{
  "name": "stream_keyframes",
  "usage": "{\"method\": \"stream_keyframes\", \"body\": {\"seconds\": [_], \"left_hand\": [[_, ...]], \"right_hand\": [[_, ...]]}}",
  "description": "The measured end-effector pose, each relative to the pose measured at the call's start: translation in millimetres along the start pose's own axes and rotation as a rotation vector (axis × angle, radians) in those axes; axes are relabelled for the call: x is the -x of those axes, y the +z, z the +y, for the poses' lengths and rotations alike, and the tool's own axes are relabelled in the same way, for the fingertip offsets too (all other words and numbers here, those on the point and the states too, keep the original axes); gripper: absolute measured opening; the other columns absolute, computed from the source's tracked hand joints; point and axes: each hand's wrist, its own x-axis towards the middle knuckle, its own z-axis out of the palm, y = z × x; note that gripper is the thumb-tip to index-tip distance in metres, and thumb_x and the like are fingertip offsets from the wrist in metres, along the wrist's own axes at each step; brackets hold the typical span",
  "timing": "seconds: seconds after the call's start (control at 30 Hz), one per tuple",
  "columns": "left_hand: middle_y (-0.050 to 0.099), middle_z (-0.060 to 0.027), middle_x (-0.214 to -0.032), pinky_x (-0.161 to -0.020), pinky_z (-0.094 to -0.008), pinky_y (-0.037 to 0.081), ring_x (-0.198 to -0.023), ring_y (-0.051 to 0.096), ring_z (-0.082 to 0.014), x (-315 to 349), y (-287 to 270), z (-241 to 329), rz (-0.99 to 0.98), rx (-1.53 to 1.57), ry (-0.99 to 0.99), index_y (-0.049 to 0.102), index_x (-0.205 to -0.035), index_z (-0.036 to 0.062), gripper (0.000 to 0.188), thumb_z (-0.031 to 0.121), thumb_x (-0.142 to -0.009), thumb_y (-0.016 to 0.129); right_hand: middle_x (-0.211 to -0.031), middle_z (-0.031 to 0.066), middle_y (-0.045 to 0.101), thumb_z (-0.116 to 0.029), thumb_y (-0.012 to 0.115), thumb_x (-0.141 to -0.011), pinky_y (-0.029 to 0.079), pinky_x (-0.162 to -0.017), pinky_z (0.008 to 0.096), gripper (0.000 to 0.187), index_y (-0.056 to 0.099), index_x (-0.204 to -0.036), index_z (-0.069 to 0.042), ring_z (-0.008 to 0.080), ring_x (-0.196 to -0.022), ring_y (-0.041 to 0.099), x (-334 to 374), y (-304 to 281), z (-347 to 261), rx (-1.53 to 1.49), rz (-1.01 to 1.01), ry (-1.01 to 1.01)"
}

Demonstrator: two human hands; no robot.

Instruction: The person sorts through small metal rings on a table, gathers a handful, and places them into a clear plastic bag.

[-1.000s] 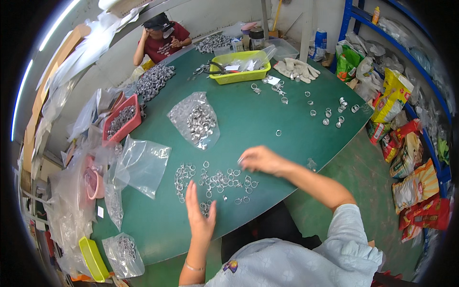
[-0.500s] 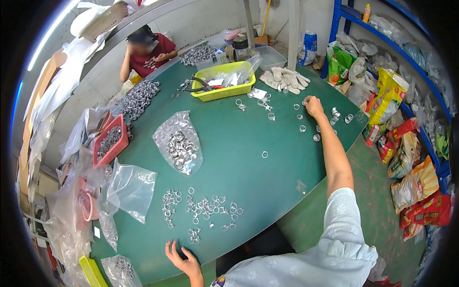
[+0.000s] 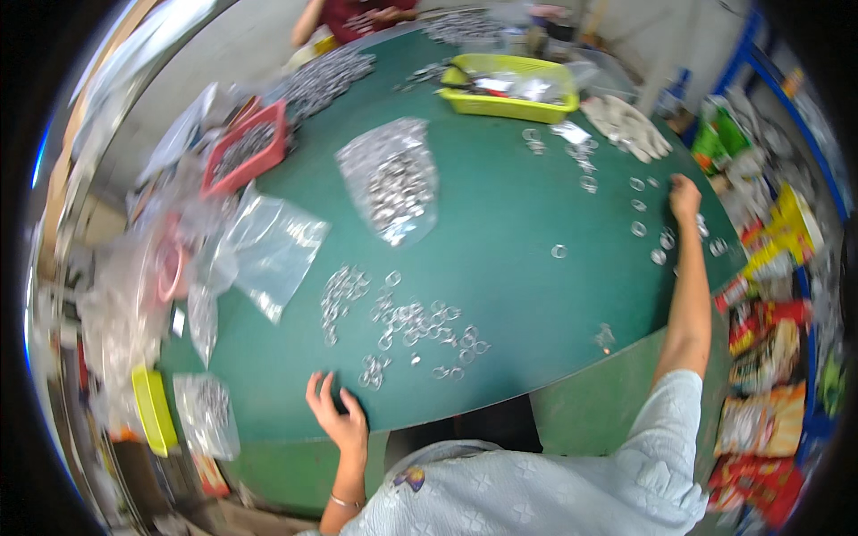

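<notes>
My right hand (image 3: 685, 198) is stretched to the right side of the green table (image 3: 500, 308), its fingers curled together. Whatever they hold, if anything, is hidden by the hand and by blur. Just left of it lie a few separate metal rings (image 3: 638, 205); more shiny rings (image 3: 667, 239) are beside and under the forearm. My left hand (image 3: 338, 415) rests at the near edge, fingers spread and holding nothing. Beyond it are a loose pile of silver-coloured rings (image 3: 416, 323) and a smaller cluster (image 3: 374, 372). One single ring (image 3: 559, 251) lies mid-table.
A clear bag of rings (image 3: 399, 189) lies mid-table. Farther back are a yellow-green basket (image 3: 509, 108), a glove (image 3: 626, 128) and a heap of grey rings (image 3: 329, 80). A red basket (image 3: 245, 147) and plastic bags (image 3: 273, 250) line the left. A co-worker's torso (image 3: 362, 20) is behind.
The view has tilted down and turned left, so the table appears higher and farther right. My right hand has moved slightly rightward from the nearest rings. My left hand remains by the near edge, fingers spread.
</notes>
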Motion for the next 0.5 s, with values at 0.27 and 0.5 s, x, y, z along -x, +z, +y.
{"method": "stream_keyframes", "body": {"seconds": [0.27,0.5], "left_hand": [[0.045,-0.0190,-0.124,-0.100,-0.0433,0.034,-0.121,0.040,-0.0376,5,-6,-8,-0.049,0.066,-0.043,0.054,-0.112,0.0001,0.037,-0.005,-0.076,0.055],[0.033,-0.0166,-0.142,-0.108,-0.0400,0.026,-0.132,0.029,-0.0339,-86,15,-21,-0.302,0.125,0.147,0.040,-0.131,0.0032,0.049,0.003,-0.085,0.054]], "right_hand": [[-0.096,0.0130,0.062,-0.003,0.057,-0.080,0.043,-0.083,0.0359,0.019,0.063,-0.097,-0.003,0.0260,-0.089,0.057,73,-55,-195,-0.530,0.102,-0.318],[-0.115,0.0151,0.057,-0.010,0.057,-0.085,0.040,-0.096,0.0391,0.029,0.056,-0.113,-0.002,0.0310,-0.112,0.051,210,-76,-361,-0.817,-0.737,-0.906]]}}
